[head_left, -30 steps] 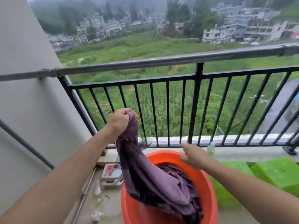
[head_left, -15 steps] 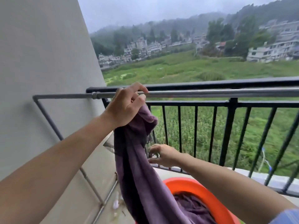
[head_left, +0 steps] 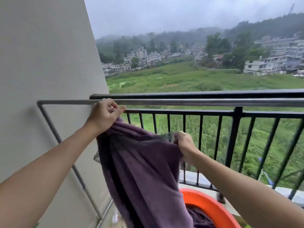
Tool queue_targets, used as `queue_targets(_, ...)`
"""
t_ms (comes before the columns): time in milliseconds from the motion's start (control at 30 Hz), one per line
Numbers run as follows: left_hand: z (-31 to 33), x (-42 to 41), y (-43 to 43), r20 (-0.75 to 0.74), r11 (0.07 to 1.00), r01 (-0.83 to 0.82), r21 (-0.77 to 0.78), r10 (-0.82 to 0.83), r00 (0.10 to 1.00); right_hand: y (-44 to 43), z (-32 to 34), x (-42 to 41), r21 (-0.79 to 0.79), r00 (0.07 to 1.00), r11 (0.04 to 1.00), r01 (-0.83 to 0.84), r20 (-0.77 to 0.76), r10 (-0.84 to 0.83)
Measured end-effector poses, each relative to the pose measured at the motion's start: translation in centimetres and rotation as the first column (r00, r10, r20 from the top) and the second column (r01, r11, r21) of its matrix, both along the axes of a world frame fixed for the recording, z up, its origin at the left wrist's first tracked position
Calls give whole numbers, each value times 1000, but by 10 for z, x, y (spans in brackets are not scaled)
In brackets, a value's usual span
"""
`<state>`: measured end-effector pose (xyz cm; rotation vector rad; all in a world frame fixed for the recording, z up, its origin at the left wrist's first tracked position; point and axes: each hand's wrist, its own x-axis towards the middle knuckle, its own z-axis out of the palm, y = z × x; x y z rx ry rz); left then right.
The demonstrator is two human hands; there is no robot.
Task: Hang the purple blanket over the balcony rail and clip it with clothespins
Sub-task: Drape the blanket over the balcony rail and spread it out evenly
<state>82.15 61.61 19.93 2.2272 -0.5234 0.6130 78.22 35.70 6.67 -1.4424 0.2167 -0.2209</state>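
Purple blanket (head_left: 144, 170) now spread between our hands, up from the orange tub (head_left: 204, 201) since half a second ago. Left hand (head_left: 105, 116) grips one corner just under the grey rail (head_left: 197, 102); right hand (head_left: 185, 143) pinches the edge lower. Draping comes next. Blanket's tail is cut off below; no clothespins visible.

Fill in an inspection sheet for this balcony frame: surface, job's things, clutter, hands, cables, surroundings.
Surface: grey pipe rail runs in front of the black railing; nothing hangs on it yet.
Job's things: purple blanket held up below the rail, its lower end in the orange basin. No clothespins seen.
Clutter: small litter on the floor by the wall, too blurred to name.
Hands: left hand grips the blanket's top edge at the rail; right hand grips the edge lower down.
Cables: nothing seen.
Surroundings: wall at left; field and houses beyond.
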Motion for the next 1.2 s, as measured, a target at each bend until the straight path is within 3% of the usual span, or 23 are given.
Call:
queue_targets(33, -8, 3, 4, 29, 995, 8, 99, -11, 1000, -4, 8, 1, -232, 996, 973, -11, 87, 32)
queue_targets(67, -12, 4, 7, 76, 980, 8, 199, -24, 997, -4, 19, -5, -487, 982, 871, -60, 129, 140)
queue_targets(133, -13, 8, 14, 156, 924, 40, 381, -107, 982, -5, 30, -17, -846, 942, 482, -226, -64, 330)
queue_targets(200, -14, 14, 21, 176, 799, 70, 597, -215, 961, -2, 28, -36, -965, 931, -29, -260, -259, 256)
queue_targets(233, -18, 16, 22, 157, 690, 71, 721, -262, 952, -2, 24, -40, -944, 941, -212, -252, -290, 173)
queue_targets(267, -25, 19, 22, 116, 561, 72, 825, -292, 949, -4, 27, -43, -932, 960, -273, -239, -270, 80)
queue_targets(333, -43, 24, 17, 37, 378, 80, 922, -293, 956, -12, 44, -44, -982, 985, -104, -158, -149, -87)
queue_targets(400, -61, 38, 9, 16, 412, 73, 908, -209, 978, -18, 74, -51, -1000, 980, -13, 6, 9, -197)
queue_targets(467, -73, 55, 1, 18, 583, 36, 812, -86, 996, -19, 108, -58, -985, 954, -110, 131, 155, -256)
queue_targets(533, -76, 74, -5, -33, 797, 12, 604, 10, 999, -30, 141, -59, -974, 899, -184, 129, 193, -392)
queue_targets(600, -74, 90, -5, -117, 936, 5, 351, 38, 992, -51, 169, -61, -981, 818, -155, 115, 181, -545)
queue_targets(633, -72, 96, -7, -175, 974, 10, 224, 30, 984, -59, 180, -62, -988, 788, -88, 130, 157, -595)
queue_targets(700, -58, 100, -18, -284, 996, 41, -74, -61, 957, -69, 195, -60, -953, 787, 159, 256, 110, -607)
queue_targets(767, -30, 99, -38, -393, 893, 70, -444, -265, 880, -72, 209, -47, -740, 811, 505, 445, 94, -577)
queue_targets(833, 9, 100, -62, -373, 707, 73, -704, -455, 809, -79, 227, -32, -431, 805, 702, 566, 107, -583)
queue_targets(900, 54, 104, -81, -307, 591, 55, -804, -494, 814, -93, 250, -18, -272, 792, 745, 608, 156, -590)
queue_targets(1033, 125, 136, -114, -178, 494, 25, -869, -359, 916, -125, 292, 12, -225, 761, 736, 638, 325, -561)
queue_targets(1100, 153, 148, -132, -118, 581, -4, -814, -159, 980, -142, 312, 25, -251, 727, 703, 665, 431, -535)
queue_targets(1200, 175, 158, -162, 11, 749, -56, -660, 85, 996, -182, 336, 54, -377, 654, 547, 747, 562, -506)
